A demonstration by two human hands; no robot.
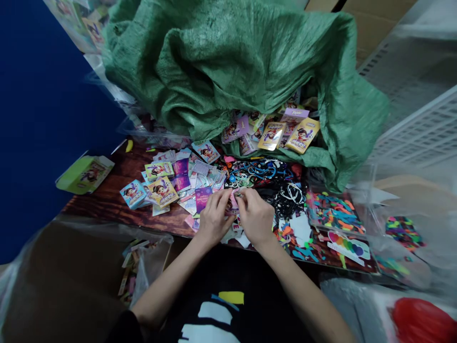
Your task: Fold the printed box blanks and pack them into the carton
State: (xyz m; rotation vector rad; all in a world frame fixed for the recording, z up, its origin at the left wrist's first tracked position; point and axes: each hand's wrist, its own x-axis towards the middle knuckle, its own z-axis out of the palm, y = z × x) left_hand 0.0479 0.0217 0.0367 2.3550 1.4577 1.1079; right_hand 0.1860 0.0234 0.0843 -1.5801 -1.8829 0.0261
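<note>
I wear a black shirt [260, 305], its front printed with a yellow block [232, 297], a thin blue stripe [216, 298] and pale, rounded shapes [214, 312]. A black sleeve [124, 328] stops around my left elbow; my forearms [171, 286] and fingers [216, 201] are bare.

A Small Workshop or Stockroom

From my remote post, I believe that I am looking into a small workshop or stockroom. The strongest sign for me is the big green sack [228, 62], from whose mouth many small printed boxes [273, 136] come out. One home would hardly keep so many of the same kind. The wood-patterned table [116, 177] carries a tangle of cords [289, 200] and a clear tray [335, 212] of bright little pieces. I also see a white perforated crate [421, 119] at the right and, at the lower left, a large container [60, 276] with clear plastic at its edge. Whether goods are also sold here, I cannot tell.
</note>
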